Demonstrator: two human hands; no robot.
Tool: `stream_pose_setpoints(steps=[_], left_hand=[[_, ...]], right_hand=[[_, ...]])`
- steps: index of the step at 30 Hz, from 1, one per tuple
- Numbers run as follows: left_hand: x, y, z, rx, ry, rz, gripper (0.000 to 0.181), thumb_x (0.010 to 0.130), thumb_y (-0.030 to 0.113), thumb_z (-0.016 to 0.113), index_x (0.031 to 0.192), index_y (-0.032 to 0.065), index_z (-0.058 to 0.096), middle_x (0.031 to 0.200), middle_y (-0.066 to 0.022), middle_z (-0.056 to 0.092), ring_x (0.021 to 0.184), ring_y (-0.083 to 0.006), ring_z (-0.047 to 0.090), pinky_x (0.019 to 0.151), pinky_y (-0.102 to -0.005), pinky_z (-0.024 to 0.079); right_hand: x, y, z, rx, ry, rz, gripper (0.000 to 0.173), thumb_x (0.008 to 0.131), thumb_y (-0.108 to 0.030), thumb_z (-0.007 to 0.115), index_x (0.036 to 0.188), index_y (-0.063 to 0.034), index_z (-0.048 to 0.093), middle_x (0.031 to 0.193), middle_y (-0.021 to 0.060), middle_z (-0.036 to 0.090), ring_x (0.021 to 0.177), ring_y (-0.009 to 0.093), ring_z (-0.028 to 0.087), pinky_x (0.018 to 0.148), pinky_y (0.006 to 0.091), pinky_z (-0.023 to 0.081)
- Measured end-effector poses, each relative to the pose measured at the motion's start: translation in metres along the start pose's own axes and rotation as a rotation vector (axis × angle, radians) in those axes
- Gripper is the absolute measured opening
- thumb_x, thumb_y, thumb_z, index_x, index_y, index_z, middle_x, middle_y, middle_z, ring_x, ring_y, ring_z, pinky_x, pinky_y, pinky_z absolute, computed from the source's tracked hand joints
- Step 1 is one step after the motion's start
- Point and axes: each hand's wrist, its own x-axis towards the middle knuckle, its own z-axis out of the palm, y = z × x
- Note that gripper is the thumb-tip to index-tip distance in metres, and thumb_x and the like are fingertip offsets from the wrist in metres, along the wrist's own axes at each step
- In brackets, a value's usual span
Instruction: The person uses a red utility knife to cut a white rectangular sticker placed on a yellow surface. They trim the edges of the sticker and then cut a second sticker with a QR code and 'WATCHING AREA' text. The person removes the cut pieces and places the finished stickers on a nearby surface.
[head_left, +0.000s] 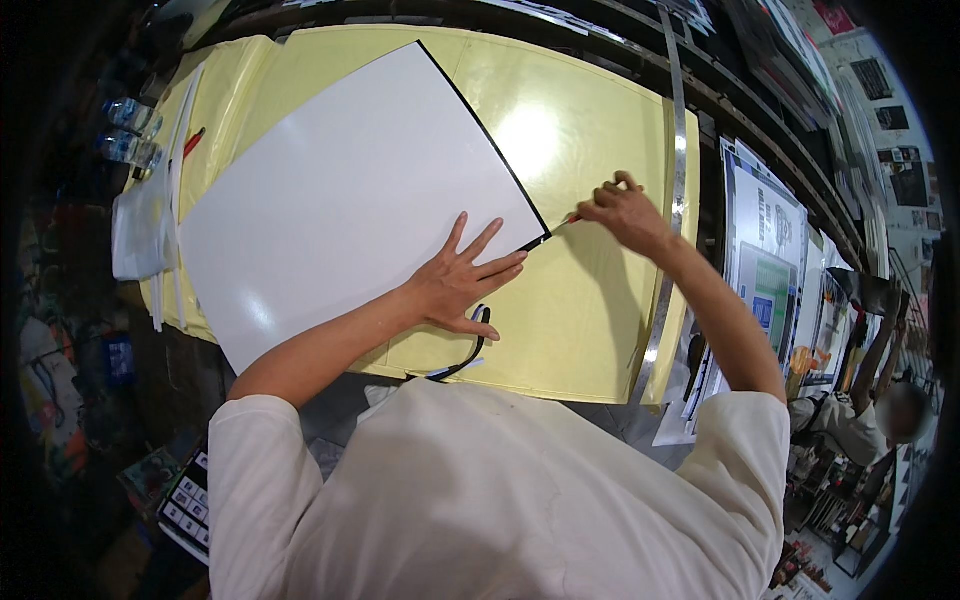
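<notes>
A large glossy white sheet (337, 195) lies at a slant on the yellow-covered table. Black tape (486, 133) runs along its right edge, and a short black piece (535, 243) shows at the near right corner. My left hand (461, 277) rests flat by that corner, fingers spread, partly on the sheet and partly on the cover. My right hand (622, 214) grips a small red-handled knife (574, 219), its thin blade pointing at the corner. Beneath my left thumb curls a loose black strip (480, 345) with pale backing.
A long steel ruler (677, 150) lies along the right side of the yellow cover (600, 300). At the left are two plastic bottles (131, 135), a red cutter (194, 142), white strips (178, 150) and a clear plastic bag (140, 229). Another person (855, 424) is at far right.
</notes>
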Motion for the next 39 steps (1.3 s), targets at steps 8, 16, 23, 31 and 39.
stream_pose_setpoints(steps=[8, 16, 23, 31, 39], left_hand=[[0.001, 0.001, -0.008, -0.056, 0.012, 0.02, 0.117, 0.076, 0.092, 0.055, 0.158, 0.009, 0.042, 0.169, -0.0027, 0.034, 0.159, -0.0428, 0.012, 0.118, -0.0789, 0.002], [0.008, 0.027, -0.073, -0.861, 0.307, -0.037, 0.137, 0.067, 0.096, 0.059, 0.163, 0.0042, 0.028, 0.168, -0.0212, 0.029, 0.154, -0.0459, 0.027, 0.125, -0.0614, 0.016], [0.032, 0.073, -0.124, -1.827, 0.379, 0.029, 0.145, 0.064, 0.103, 0.049, 0.168, 0.0092, 0.008, 0.169, -0.0292, 0.016, 0.15, -0.0525, 0.031, 0.123, -0.0602, 0.026], [0.017, 0.092, -0.114, -2.284, 0.252, 0.179, 0.138, 0.066, 0.099, 0.056, 0.168, 0.0182, 0.009, 0.172, -0.0255, 0.001, 0.149, -0.0651, 0.013, 0.115, -0.0745, 0.029], [-0.042, 0.082, -0.094, -2.305, -0.094, 0.229, 0.125, 0.086, 0.075, 0.063, 0.165, 0.0007, 0.001, 0.16, -0.0326, 0.032, 0.112, -0.053, 0.067, 0.068, -0.0402, 0.065]], right_hand=[[-0.059, 0.058, -0.051, 0.13, 0.06, 0.513, 0.015, 0.105, -0.022, 0.061, 0.11, -0.0083, 0.065, 0.088, 0.0093, 0.07, 0.085, 0.031, 0.069, 0.086, 0.0448, 0.049], [-0.031, -0.117, -0.047, 1.716, 0.761, 1.118, 0.028, 0.093, -0.026, 0.08, 0.088, -0.011, 0.056, 0.069, -0.0035, 0.053, 0.057, 0.008, 0.051, 0.05, 0.0234, 0.037], [0.005, -0.14, -0.124, 1.939, 1.016, 0.68, 0.027, 0.094, -0.015, 0.076, 0.093, -0.01, 0.049, 0.119, 0.0249, 0.07, 0.097, 0.02, 0.071, 0.062, 0.0291, 0.055], [-0.018, -0.156, -0.165, 1.514, 1.203, 0.872, 0.035, 0.082, -0.007, 0.085, 0.091, -0.0087, 0.051, 0.09, 0.0136, 0.073, 0.081, 0.023, 0.075, 0.061, 0.0305, 0.058], [-0.129, -0.139, -0.239, 0.802, 1.459, 1.052, 0.025, 0.089, -0.012, 0.082, 0.084, -0.0107, 0.058, 0.093, 0.01, 0.075, 0.068, 0.01, 0.066, 0.045, 0.0189, 0.047]])
